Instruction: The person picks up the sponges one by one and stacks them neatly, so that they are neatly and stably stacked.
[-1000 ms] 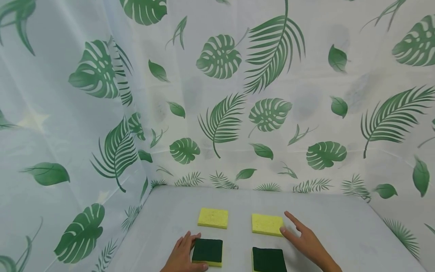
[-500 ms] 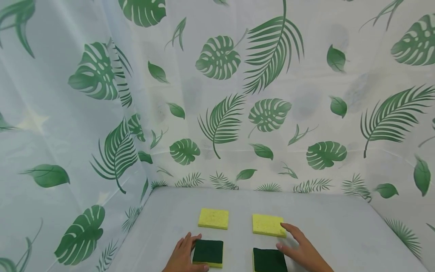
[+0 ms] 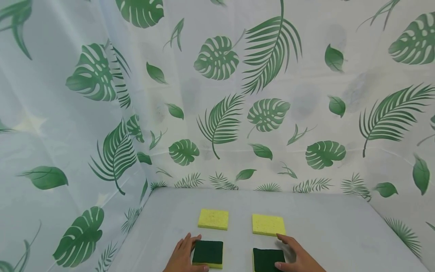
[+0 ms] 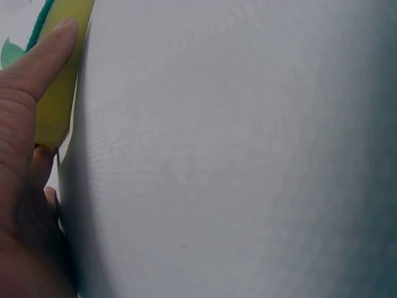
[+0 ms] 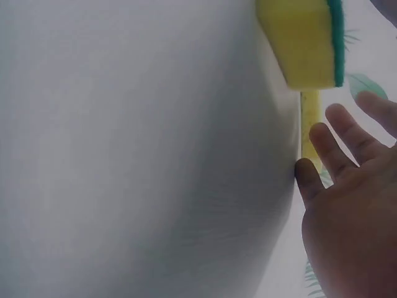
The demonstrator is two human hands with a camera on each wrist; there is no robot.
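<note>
On the near left, a sponge (image 3: 208,252) lies with its dark green scouring side up. My left hand (image 3: 183,254) holds it from the left, thumb along its near side and fingers toward its far left corner. In the left wrist view the thumb (image 4: 53,56) lies against the sponge's yellow side. A second sponge (image 3: 266,260), also green side up, sits on the near right. My right hand (image 3: 297,255) is beside it with spread fingers, its thumb overlapping the green top in the head view. The right wrist view shows a gap between the fingers (image 5: 335,149) and this sponge.
Two more sponges lie farther back, yellow side up: one on the left (image 3: 213,219), one on the right (image 3: 268,224). All rest on a pale grey table (image 3: 238,200). Leaf-printed white curtains (image 3: 224,124) stand behind and at the sides.
My right hand has come down and left, from beside the far right sponge to the near right one. The left hand stays at its sponge.
</note>
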